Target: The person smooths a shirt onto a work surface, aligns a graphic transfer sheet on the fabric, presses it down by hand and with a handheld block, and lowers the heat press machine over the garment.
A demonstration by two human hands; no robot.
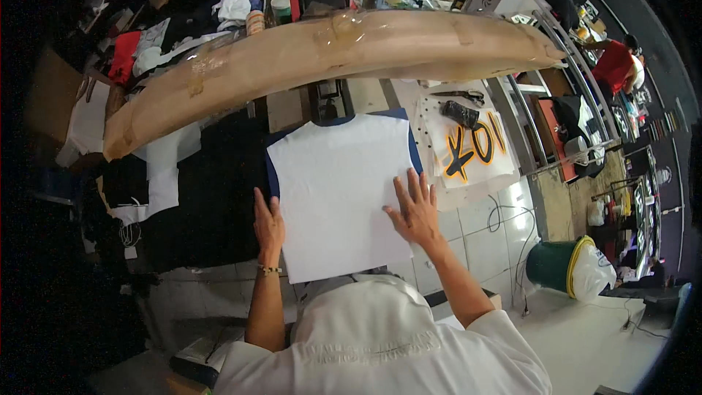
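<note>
A white shirt panel (344, 190) with dark blue at its neckline and shoulder edges lies spread out flat in front of me. Along its left edge rests my left hand (269, 228), fingers stretched out, with a beaded bracelet on the wrist. My right hand (414, 208) is spread on the cloth near its right edge, palm down. Neither hand grips anything. To the right are printed sheets (475, 150) with dark and orange lettering. A dark wrapped bundle (459, 113) and a pair of scissors (468, 95) lie at their far end.
A long roll wrapped in brown paper and tape (322, 45) spans the far side. Left of the shirt is a black surface (212, 205) with white cloth pieces (162, 175). A green bin (552, 267) stands on the tiled floor at right. Another person (618, 66) is at far right.
</note>
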